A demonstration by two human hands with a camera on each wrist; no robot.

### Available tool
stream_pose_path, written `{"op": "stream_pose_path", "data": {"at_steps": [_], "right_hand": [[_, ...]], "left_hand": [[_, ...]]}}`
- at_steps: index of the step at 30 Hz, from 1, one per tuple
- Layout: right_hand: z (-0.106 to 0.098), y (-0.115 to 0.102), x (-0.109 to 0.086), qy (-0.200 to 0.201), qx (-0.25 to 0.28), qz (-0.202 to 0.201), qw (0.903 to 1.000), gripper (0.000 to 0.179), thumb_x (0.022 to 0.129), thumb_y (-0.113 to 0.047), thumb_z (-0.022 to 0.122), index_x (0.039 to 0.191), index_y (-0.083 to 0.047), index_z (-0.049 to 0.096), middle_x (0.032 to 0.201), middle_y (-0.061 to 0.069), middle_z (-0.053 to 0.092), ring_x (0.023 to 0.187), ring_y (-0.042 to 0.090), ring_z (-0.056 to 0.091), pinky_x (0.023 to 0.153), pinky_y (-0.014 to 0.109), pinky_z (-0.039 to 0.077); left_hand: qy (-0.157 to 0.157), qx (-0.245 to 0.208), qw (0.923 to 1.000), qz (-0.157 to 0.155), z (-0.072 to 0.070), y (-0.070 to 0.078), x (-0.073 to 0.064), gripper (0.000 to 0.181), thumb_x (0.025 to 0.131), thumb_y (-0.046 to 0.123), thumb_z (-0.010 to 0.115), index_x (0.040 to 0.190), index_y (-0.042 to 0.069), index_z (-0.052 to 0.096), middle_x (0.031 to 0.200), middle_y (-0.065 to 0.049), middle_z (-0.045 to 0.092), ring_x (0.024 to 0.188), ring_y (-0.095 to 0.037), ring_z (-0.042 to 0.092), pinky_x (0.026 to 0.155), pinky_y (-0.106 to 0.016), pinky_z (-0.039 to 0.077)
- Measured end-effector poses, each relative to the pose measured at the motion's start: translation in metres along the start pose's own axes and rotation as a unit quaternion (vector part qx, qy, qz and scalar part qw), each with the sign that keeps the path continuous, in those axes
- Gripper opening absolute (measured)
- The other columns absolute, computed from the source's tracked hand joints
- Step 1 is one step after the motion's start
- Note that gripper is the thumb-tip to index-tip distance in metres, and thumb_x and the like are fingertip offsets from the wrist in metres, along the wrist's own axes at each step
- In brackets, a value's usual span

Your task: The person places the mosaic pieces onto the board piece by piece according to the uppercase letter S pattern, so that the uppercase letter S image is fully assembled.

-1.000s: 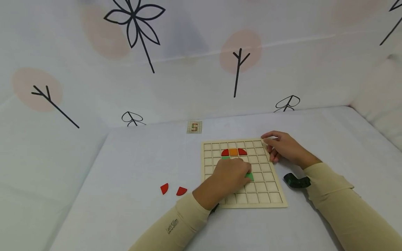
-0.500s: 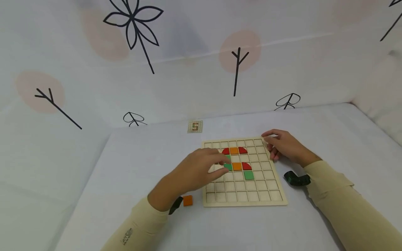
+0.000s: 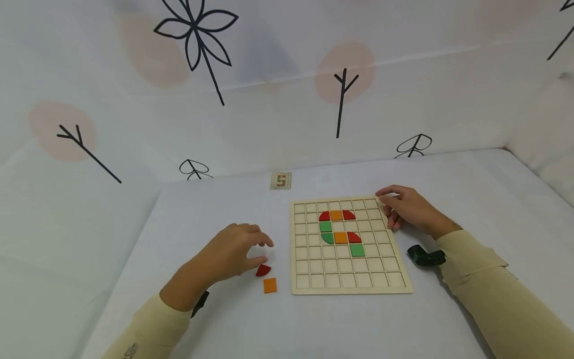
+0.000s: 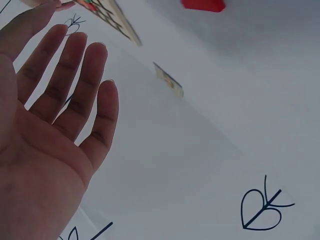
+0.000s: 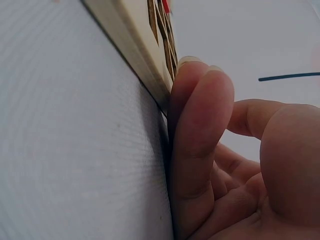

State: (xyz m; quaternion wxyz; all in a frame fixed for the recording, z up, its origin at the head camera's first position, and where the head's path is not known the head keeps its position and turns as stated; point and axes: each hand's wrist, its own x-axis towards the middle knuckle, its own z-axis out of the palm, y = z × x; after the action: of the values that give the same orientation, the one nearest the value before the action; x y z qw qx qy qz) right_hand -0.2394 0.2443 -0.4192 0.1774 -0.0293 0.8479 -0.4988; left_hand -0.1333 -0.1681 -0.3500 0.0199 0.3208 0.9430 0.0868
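My left hand (image 3: 226, 254) hovers left of the board, thumb and fingers apart, nothing between them. Close by its thumb lies a red quarter-circle tile (image 3: 263, 270); another red bit is mostly hidden beneath the hand. Just in front, an orange square tile (image 3: 270, 285) lies flat on the cloth. The wooden grid board (image 3: 301, 281) carries red, orange and green tiles in a curving figure. Beside its far right corner rests my right hand (image 3: 410, 209), fingertips at the frame. The right wrist view has loosely bent fingers against the board's side edge (image 5: 135, 45).
A small pattern card (image 3: 280, 181) showing a similar curved figure lies behind the board. A patterned cloth (image 3: 269, 109) rises at the back. Dark wrist devices sit at both sleeves, the right one (image 3: 426, 256) near the board's right side.
My left hand has drawn back from the board to the left, over the loose red tiles. A green square tile it was covering now shows in the grid. The right hand stays put.
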Motion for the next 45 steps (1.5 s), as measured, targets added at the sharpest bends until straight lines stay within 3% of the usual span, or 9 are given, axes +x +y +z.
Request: {"op": "stream_pose_path", "data": {"at_steps": [7,16,26,40,45], "right_hand": [[0.002,0.000,0.001,0.004,-0.005,0.005,1.0000,0.044,0.106,-0.028,0.046,0.143,-0.004,0.043,0.086,0.008,0.058,0.059,0.017,0.066,0.056,0.031,0.056],[0.001,0.001,0.000,0.007,-0.003,0.005,1.0000,0.044,0.106,-0.028,0.046,0.143,-0.004,0.043,0.087,0.009,0.058,0.059,0.017,0.066,0.055,0.031,0.056],[0.000,0.003,-0.001,0.007,-0.001,0.007,0.9999,0.045,0.107,-0.029,0.045,0.144,-0.004,0.043,0.086,0.008,0.058,0.059,0.017,0.066,0.056,0.031,0.056],[0.001,0.005,0.002,0.007,-0.001,0.005,1.0000,0.045,0.106,-0.029,0.046,0.144,-0.005,0.043,0.086,0.008,0.058,0.059,0.017,0.066,0.055,0.032,0.056],[0.001,0.004,0.002,0.010,-0.003,0.006,0.9999,0.044,0.106,-0.029,0.046,0.143,-0.005,0.043,0.086,0.008,0.058,0.059,0.017,0.066,0.055,0.031,0.056]], "left_hand": [[-0.027,-0.016,0.9995,-0.010,0.016,-0.007,-0.012,0.019,0.082,0.023,0.083,0.100,0.021,0.078,0.096,0.007,0.071,0.085,-0.012,0.063,0.088,-0.038,0.053],[-0.045,-0.012,0.9988,-0.016,0.026,-0.009,-0.017,0.022,0.080,0.017,0.082,0.101,0.020,0.077,0.094,0.008,0.070,0.084,-0.007,0.060,0.083,-0.033,0.054],[-0.036,-0.008,0.9993,-0.008,0.030,-0.012,-0.019,0.023,0.080,0.017,0.083,0.101,0.017,0.078,0.092,0.008,0.070,0.079,-0.005,0.058,0.082,-0.034,0.054],[-0.029,-0.008,0.9993,-0.023,0.030,-0.012,-0.018,0.017,0.079,0.021,0.084,0.095,0.019,0.079,0.088,0.010,0.070,0.071,-0.001,0.052,0.076,-0.029,0.052],[-0.003,0.016,0.9996,-0.024,0.027,-0.010,-0.015,0.017,0.079,0.022,0.084,0.094,0.019,0.078,0.085,0.009,0.069,0.067,-0.002,0.051,0.072,-0.028,0.048]]}}
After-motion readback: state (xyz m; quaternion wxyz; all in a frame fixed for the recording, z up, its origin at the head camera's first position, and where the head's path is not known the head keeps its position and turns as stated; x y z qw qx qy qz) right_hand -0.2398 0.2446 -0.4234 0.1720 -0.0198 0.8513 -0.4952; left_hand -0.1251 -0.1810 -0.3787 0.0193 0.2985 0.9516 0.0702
